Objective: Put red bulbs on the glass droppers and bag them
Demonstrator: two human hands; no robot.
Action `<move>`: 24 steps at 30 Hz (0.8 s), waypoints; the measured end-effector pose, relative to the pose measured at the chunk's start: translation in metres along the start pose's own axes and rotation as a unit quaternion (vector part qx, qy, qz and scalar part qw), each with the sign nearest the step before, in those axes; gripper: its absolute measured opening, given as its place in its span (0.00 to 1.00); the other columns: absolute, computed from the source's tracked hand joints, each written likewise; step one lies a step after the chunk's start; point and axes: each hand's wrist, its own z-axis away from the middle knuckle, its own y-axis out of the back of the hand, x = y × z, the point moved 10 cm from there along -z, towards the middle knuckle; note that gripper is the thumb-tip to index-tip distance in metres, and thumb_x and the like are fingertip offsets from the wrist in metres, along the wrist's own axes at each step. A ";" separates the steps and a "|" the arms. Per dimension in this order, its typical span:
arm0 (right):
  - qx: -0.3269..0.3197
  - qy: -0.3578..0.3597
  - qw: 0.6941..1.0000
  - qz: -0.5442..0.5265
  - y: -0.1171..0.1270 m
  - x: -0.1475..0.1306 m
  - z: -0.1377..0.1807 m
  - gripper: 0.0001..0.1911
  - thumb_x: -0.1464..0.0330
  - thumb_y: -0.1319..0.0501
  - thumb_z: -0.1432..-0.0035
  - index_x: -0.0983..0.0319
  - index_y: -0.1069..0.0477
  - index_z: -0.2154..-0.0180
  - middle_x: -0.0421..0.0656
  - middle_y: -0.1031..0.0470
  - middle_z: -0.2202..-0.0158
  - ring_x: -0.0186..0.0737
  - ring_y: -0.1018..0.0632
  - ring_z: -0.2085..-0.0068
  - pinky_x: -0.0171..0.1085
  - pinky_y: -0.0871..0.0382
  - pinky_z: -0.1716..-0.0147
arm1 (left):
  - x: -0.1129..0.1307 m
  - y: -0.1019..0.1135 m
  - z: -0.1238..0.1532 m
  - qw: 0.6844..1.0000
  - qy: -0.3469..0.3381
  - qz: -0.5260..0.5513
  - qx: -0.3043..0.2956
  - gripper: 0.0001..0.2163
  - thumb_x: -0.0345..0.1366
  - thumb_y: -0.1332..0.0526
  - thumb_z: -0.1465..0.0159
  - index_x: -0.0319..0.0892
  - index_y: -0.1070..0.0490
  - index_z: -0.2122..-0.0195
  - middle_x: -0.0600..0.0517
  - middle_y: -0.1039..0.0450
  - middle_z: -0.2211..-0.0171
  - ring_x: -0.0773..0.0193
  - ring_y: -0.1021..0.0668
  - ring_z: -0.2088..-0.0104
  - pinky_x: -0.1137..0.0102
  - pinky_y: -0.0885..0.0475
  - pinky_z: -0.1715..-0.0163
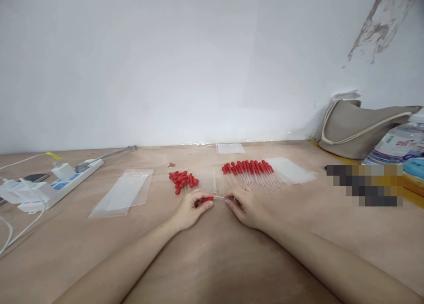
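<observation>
Between the fingers of my left hand (194, 209) is a red rubber dropper bulb (207, 199), its open end facing right. My right hand (244, 207) pinches a clear glass tube (219, 197), which lies level and points at the bulb. Whether the tube's tip is inside the bulb is too small to tell. Just beyond my left hand sits a heap of loose red bulbs (180, 179). Clear glass tubes (212, 180) lie side by side behind both hands. Droppers with red bulbs fitted (248, 167) form a row beyond my right hand.
Clear plastic bags (124, 191) lie to the left, more bags (291, 170) at the right, and a small bag (231, 148) by the wall. A power strip (62, 187) with cables is far left. A grey bag (361, 125) and a water bottle (397, 143) stand far right.
</observation>
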 end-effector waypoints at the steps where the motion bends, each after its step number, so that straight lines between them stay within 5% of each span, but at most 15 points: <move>1: -0.004 0.001 1.000 0.002 -0.001 0.000 0.000 0.08 0.68 0.51 0.42 0.61 0.34 0.65 0.41 0.28 0.70 0.33 0.30 0.70 0.36 0.44 0.63 | 0.000 -0.001 0.000 1.000 0.000 0.000 -0.004 0.11 0.40 0.43 0.42 0.39 0.28 0.63 0.49 0.29 0.67 0.64 0.29 0.68 0.70 0.34 0.67; 14: -0.082 0.031 0.995 -0.045 -0.015 0.006 -0.002 0.11 0.67 0.49 0.42 0.59 0.29 0.65 0.41 0.27 0.70 0.35 0.29 0.67 0.36 0.43 0.62 | 0.016 -0.012 0.008 0.998 -0.045 -0.020 -0.050 0.09 0.37 0.45 0.40 0.42 0.27 0.64 0.51 0.26 0.68 0.64 0.26 0.68 0.72 0.33 0.66; 24: -0.070 0.092 0.989 0.090 -0.008 -0.014 -0.001 0.13 0.68 0.52 0.42 0.60 0.30 0.67 0.40 0.27 0.73 0.32 0.32 0.74 0.36 0.51 0.65 | 0.026 -0.017 0.012 0.986 -0.074 -0.134 -0.064 0.11 0.38 0.49 0.38 0.40 0.29 0.65 0.50 0.30 0.72 0.65 0.29 0.71 0.73 0.36 0.70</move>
